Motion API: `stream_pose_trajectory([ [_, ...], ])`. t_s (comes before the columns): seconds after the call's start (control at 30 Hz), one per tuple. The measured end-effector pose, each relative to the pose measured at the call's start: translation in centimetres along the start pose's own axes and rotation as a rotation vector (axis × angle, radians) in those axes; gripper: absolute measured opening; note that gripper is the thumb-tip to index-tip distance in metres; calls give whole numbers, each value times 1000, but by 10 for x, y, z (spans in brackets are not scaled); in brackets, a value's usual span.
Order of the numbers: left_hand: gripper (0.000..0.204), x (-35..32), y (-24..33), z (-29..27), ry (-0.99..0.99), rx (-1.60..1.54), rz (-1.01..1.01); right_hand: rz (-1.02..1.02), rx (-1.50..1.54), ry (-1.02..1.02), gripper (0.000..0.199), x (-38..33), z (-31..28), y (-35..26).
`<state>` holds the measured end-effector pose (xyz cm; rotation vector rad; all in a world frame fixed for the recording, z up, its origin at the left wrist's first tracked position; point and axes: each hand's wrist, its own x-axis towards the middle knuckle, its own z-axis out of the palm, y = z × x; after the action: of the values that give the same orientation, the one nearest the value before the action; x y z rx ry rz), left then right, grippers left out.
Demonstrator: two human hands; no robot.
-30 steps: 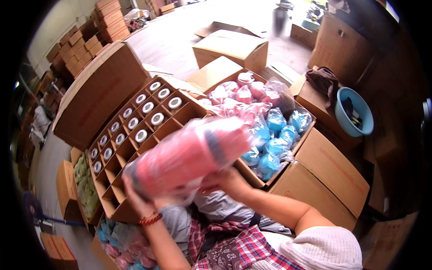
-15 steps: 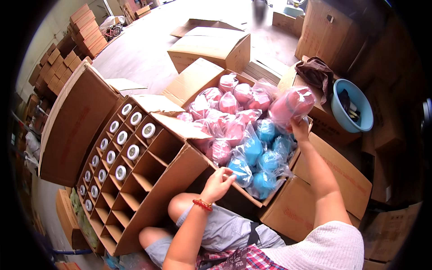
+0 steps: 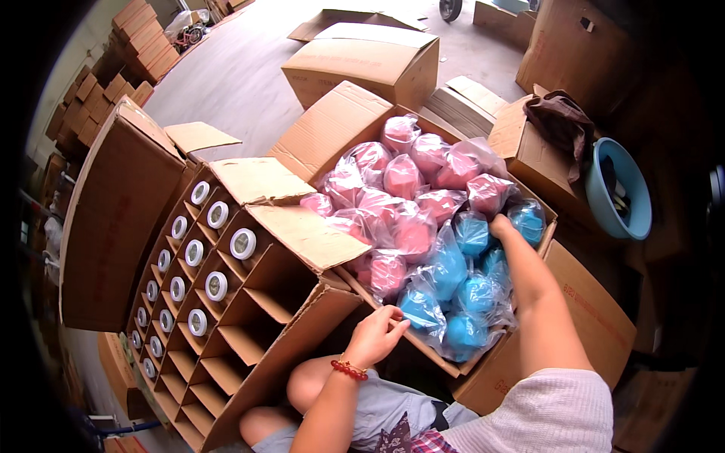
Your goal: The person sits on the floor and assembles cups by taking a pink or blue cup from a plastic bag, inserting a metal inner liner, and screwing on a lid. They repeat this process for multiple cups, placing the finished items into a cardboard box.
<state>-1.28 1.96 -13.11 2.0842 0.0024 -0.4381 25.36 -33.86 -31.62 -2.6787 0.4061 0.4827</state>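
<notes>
An open carton [image 3: 343, 167] in front of me is packed with pink items [image 3: 402, 177] and blue items [image 3: 447, 264], each in a clear plastic bag. My right hand [image 3: 500, 226] reaches down among them, beside a pink bagged item [image 3: 489, 194] and a blue one [image 3: 527, 220]. Its fingers are hidden by the bags. At the carton's near edge, my left hand [image 3: 377, 334] has its thumb and fingers drawn together beside a blue bagged item [image 3: 423, 309]; anything between them is too small to make out.
Left of me stands a tilted divided carton [image 3: 291, 309] holding several white-rimmed containers [image 3: 243, 244] in its cells. A closed carton [image 3: 362, 60] lies beyond. At right are a blue basin [image 3: 642, 198], a dark cloth [image 3: 560, 121] and another carton [image 3: 585, 302]. Boxes [image 3: 140, 38] are stacked far left.
My right hand has come down into the carton from above it, where it held up a pink bagged item. The left hand stays by the near edge. The view has shifted slightly.
</notes>
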Motion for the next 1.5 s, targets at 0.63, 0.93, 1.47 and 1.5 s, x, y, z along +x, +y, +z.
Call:
stream_pose_trajectory([
  [0.63, 32, -14, 2, -9, 61, 65, 49, -1010, -1037, 59, 21, 71, -9, -188],
  [0.93, 30, -14, -3, 8, 47, 37, 222, -1267, -1098, 529, 27, 175, 15, -56],
  [1.47, 23, -30, -36, -6, 413, -132, 236, -1047, -872, 678, 16, -105, -280, -223],
  [1.5, 22, -37, -32, -8, 502, -174, 315, -1046, -715, 672, 17, -138, -301, -228],
])
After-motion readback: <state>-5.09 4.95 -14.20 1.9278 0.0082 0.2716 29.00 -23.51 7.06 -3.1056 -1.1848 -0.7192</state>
